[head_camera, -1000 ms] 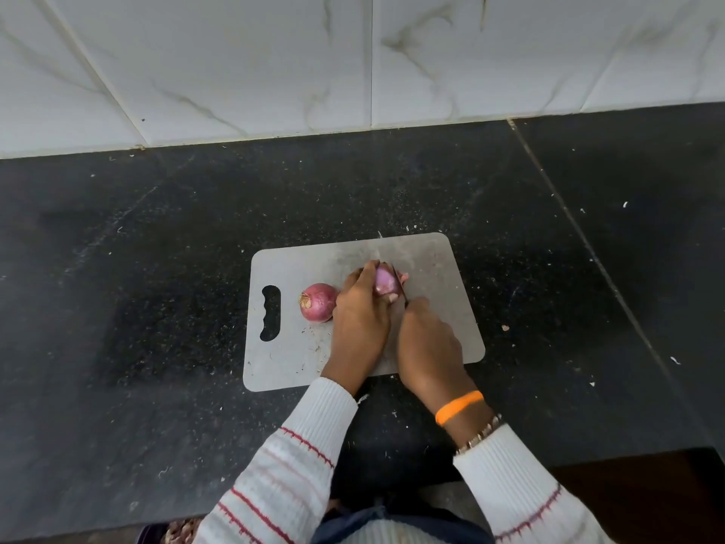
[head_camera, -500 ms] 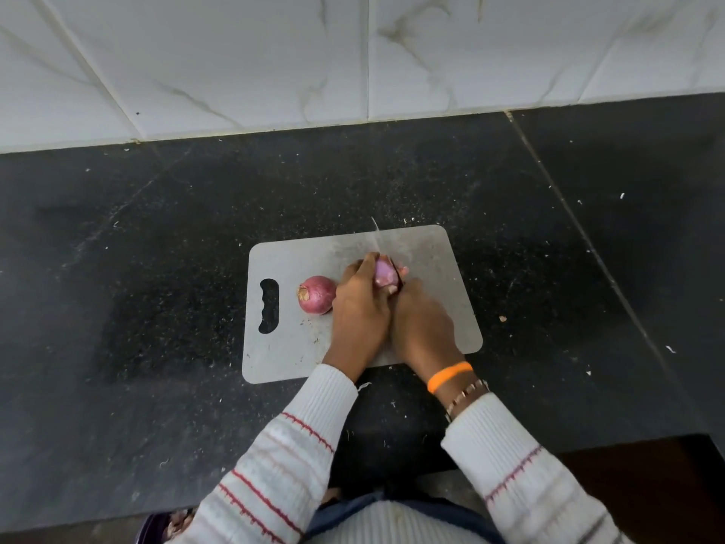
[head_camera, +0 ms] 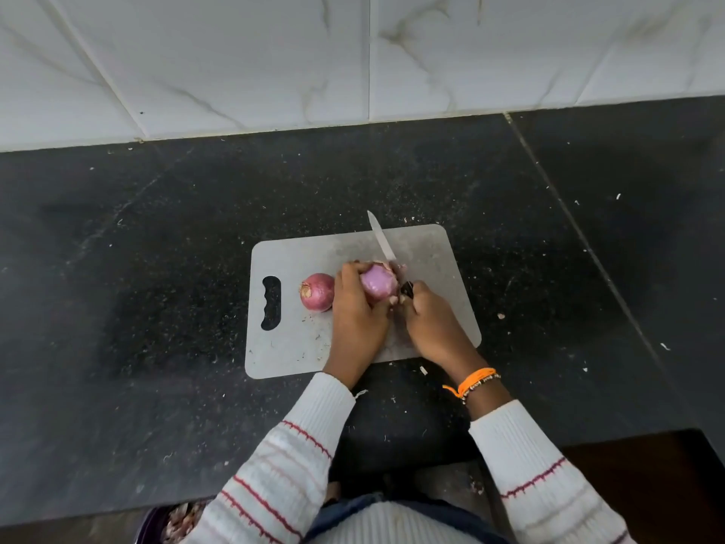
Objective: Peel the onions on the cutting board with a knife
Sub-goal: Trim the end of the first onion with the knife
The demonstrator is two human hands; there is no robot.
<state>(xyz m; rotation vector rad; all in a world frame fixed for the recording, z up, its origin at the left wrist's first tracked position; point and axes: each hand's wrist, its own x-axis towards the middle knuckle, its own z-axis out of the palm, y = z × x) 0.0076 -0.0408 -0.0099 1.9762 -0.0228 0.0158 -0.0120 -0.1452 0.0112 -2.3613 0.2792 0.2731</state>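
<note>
So there are 2 onions on the cutting board [head_camera: 431,245] and I'd say we're maybe partway through number 1. The left hand [head_camera: 359,312] has its fingers curled round the half-peeled onion [head_camera: 378,283], holding it near the middle of the board. That one shows pale, shiny purple flesh on the side facing up, with a bit of papery skin sticking off its far end, so my guess is most of the outer layer is off but it isn't finished. The right hand [head_camera: 431,320] is clamped on the knife [head_camera: 381,240] by its dark handle, just beside the onion, with the blade pointing toward the board's far edge and its tip poking past that edge.

The second onion [head_camera: 317,291] sits just left of the left hand, between it and the handle slot [head_camera: 271,303] at the board's left end. It has its full dark red skin on and looks untouched, so that's the whole job to do there (roughly half the task or more left, I reckon).

Surface is a dark speckled stone counter [head_camera: 157,268], with little scraps and flecks scattered on it and on the board. The board lies close to the counter's near edge. Behind it runs a wall of white marble-look tiles [head_camera: 235,53].
</note>
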